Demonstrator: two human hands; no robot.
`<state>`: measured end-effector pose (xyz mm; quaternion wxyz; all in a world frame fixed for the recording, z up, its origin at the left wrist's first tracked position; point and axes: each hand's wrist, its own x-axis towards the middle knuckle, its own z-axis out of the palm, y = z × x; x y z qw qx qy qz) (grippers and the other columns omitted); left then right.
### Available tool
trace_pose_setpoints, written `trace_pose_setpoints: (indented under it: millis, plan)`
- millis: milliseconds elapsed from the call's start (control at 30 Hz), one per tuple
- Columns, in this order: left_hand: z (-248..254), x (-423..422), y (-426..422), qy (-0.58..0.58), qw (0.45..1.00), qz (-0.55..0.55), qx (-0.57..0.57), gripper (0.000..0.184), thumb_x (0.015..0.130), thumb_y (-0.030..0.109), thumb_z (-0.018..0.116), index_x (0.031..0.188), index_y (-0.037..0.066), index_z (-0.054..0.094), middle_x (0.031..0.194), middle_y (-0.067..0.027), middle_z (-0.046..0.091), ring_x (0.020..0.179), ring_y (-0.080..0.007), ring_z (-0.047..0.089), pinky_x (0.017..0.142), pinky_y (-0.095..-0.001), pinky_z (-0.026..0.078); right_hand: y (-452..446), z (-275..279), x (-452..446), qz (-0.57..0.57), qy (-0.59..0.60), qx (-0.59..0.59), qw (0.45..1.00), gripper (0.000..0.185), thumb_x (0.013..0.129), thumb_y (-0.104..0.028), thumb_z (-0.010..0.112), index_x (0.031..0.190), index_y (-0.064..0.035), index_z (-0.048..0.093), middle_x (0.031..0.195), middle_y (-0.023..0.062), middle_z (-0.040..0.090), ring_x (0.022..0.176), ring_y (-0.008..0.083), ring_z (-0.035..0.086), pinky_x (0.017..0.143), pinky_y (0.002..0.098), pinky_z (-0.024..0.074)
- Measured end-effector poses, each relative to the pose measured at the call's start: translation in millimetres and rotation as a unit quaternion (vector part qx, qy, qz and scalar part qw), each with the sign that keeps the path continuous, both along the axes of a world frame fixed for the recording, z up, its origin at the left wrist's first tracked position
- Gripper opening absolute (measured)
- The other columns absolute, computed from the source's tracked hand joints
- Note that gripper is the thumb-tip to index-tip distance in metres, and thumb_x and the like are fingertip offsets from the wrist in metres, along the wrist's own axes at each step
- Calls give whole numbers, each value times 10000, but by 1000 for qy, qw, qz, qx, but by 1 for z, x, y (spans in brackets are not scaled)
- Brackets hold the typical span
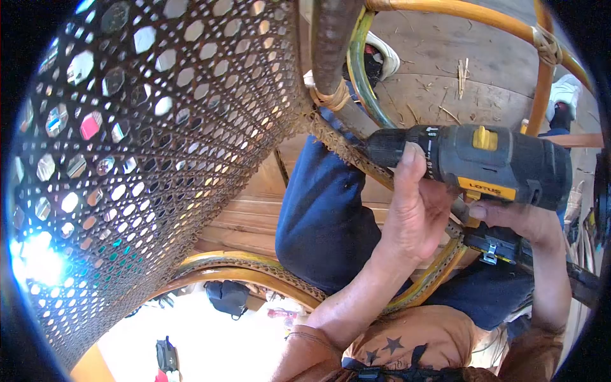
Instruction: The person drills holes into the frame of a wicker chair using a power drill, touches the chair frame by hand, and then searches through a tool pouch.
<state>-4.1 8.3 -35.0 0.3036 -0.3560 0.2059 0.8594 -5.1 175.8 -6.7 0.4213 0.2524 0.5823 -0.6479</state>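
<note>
A black cordless drill (503, 159) with yellow parts and a LOTUS label lies level, its chuck pointing left. My right hand (519, 219) is closed around its handle, just above the battery end. Against the chuck and collar, my left hand (420, 213) is closed from below, thumb up; its other fingers are mostly hidden behind the drill. The drill's nose is at a fiber-edged strip of the rattan chair frame (344, 143); the bit is not clear, and I cannot tell if it touches. A woven cane panel (210, 108) rises at left.
Curved rattan poles (458, 9) cross the top right, with a bound joint (547, 46). Loose cane slivers (463, 77) lie on the wooden floor (439, 44). A dark bag (227, 298) is beyond the lower chair rail (235, 270). My knee (324, 216) is beneath the frame.
</note>
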Motion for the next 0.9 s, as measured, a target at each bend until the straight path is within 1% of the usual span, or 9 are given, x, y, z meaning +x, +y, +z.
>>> trace_pose_setpoints:
  millis: [100, 300, 400, 500, 600, 700, 800, 867, 900]
  plan:
    - [-3, 4, -1, -5, 1000, 3, 12, 659, 788, 622, 539, 1184, 95, 533, 1161, -53, 592, 1121, -232, 508, 1012, -421, 313, -2, 2, -4, 7, -27, -4, 1000, 427, 696, -135, 774, 1082, -64, 606, 924, 11, 630, 739, 95, 555, 585, 216, 453]
    - [0, 1, 0, 6, 1000, 2, 15, 620, 823, 591, 517, 1181, 85, 534, 1140, -66, 604, 1099, -236, 525, 997, -416, 336, 2, 1, 1, 14, 19, 10, 1000, 435, 702, -168, 772, 1085, -57, 598, 922, 11, 623, 729, 91, 547, 600, 218, 454]
    - [0, 2, 1, 5, 1000, 4, 24, 606, 826, 578, 524, 1178, 85, 535, 1137, -66, 606, 1094, -233, 529, 990, -410, 348, 5, 6, -4, 32, -61, 3, 998, 534, 726, -82, 748, 1208, -29, 525, 1144, 71, 594, 1049, 159, 540, 929, 309, 433]
    - [0, 1, -2, 6, 1000, -3, 11, 605, 820, 578, 535, 1177, 89, 537, 1146, -62, 602, 1097, -229, 527, 992, -406, 346, 2, 2, -1, 21, -16, 7, 1000, 443, 699, -172, 772, 1088, -53, 596, 922, 17, 625, 720, 92, 549, 596, 222, 461]
    - [-2, 1, 0, 3, 1000, 11, -1, 613, 808, 585, 546, 1175, 94, 539, 1160, -60, 594, 1106, -228, 520, 996, -408, 341, -1, 0, 0, -6, -7, 4, 1000, 435, 701, -166, 769, 1085, -53, 598, 926, 19, 626, 729, 91, 553, 587, 220, 461]
    - [-3, 0, 0, 7, 1000, 14, -6, 619, 793, 587, 567, 1171, 97, 539, 1170, -56, 587, 1119, -228, 510, 996, -418, 343, 0, 4, -6, 7, -47, -8, 999, 432, 705, -147, 764, 1092, -52, 597, 953, 24, 630, 787, 101, 567, 639, 234, 477]
    - [-5, 1, -1, 1, 1000, 25, -3, 623, 781, 581, 586, 1169, 96, 535, 1170, -53, 584, 1130, -231, 501, 998, -431, 342, -1, 8, -11, 59, -26, 33, 997, 489, 718, -87, 755, 1166, -36, 565, 1119, 67, 614, 1015, 153, 560, 904, 306, 447]
    - [-3, -2, 1, 8, 999, 49, -20, 626, 775, 574, 600, 1171, 94, 528, 1174, -54, 578, 1136, -236, 495, 1005, -441, 336, -2, 6, -9, 39, -17, 10, 999, 488, 719, -103, 759, 1164, -41, 568, 1116, 64, 616, 1008, 151, 564, 899, 306, 449]
    - [-2, -2, 2, 4, 998, 58, -14, 579, 799, 547, 587, 1162, 102, 515, 1163, -43, 573, 1123, -221, 499, 1012, -436, 327, -3, 5, -7, 29, -11, -2, 1000, 488, 719, -110, 760, 1163, -44, 569, 1114, 63, 617, 1005, 150, 566, 896, 306, 451]
